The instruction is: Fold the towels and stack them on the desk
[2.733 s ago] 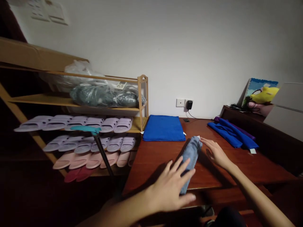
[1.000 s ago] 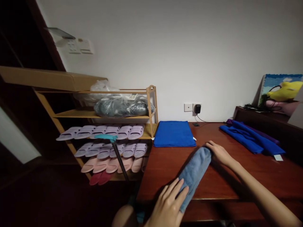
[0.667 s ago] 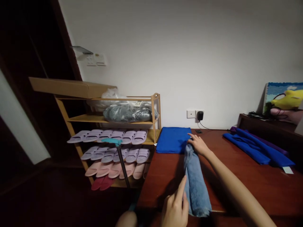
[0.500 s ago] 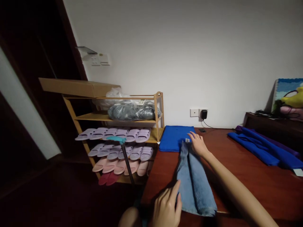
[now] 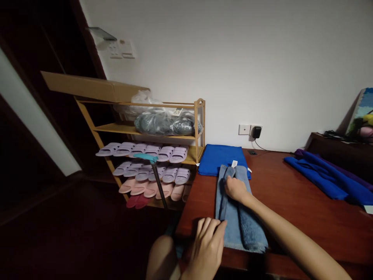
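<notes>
Red-brown tabletop (image 5: 274, 179) bears the blue-grey towel (image 5: 232, 227), overlapping folded blue fabric (image 5: 220, 155); right hand (image 5: 237, 190) and left hand (image 5: 206, 247) pinch its edge, fingers nearly closed. Even tension should keep it straight.

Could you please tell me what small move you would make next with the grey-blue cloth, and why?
I would probably ease its left fold slightly rightward: the right hand grips it, the left hand touches its near end, and flat cloth shows between it and the right fold.
</notes>
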Tool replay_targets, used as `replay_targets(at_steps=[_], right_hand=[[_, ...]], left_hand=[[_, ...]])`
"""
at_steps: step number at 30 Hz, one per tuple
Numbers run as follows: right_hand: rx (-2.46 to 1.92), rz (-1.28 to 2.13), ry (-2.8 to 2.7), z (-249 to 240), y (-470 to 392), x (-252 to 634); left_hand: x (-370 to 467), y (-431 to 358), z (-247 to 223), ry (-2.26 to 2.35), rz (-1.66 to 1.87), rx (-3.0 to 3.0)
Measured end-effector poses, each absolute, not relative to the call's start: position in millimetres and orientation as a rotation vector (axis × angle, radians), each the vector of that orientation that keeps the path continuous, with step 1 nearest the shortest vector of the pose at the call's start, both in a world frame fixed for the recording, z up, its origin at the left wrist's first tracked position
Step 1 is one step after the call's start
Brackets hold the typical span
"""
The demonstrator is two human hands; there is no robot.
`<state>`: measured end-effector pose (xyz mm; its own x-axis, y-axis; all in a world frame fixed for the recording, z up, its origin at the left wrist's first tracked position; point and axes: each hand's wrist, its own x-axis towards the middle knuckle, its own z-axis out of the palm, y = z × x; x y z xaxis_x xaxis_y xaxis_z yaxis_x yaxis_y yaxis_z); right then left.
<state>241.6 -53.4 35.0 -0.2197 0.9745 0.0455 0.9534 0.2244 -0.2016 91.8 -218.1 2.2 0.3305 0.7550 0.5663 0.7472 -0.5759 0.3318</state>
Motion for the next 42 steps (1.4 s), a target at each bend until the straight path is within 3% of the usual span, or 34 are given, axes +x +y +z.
replay_targets(at_steps=[5, 12, 20, 25, 31, 42], right_hand=[[-1.768, 0.227, -2.164, 45.8, -37.6, 282.3], [-1.994, 0.152, -1.944, 32.0, -33.4, 403.9], [-2.354, -0.028, -1.794, 0.3, -76.8, 544.5], [-2.35, -0.315, -1.78, -25.5, -84.5, 558.1], [-2.407, 0.002, -1.925, -63.4, -86.2, 556.5], [-2.344, 0.055, -1.895, -68.7, -107.9, 591.6]], left_hand=[[88.4, -194.1, 25.3, 1.287, 1.003, 2.494], [87.5, -146.4, 1.0, 1.332, 0.485, 2.662], [88.0, -147.8, -3.1, 1.347, 0.431, 2.641], [87.9, -145.6, -4.6, 1.338, 0.433, 2.64], [87.6, -147.6, -1.6, 1.362, 0.384, 2.648], [47.5, -174.6, 1.1, 1.44, 0.364, 2.746]])
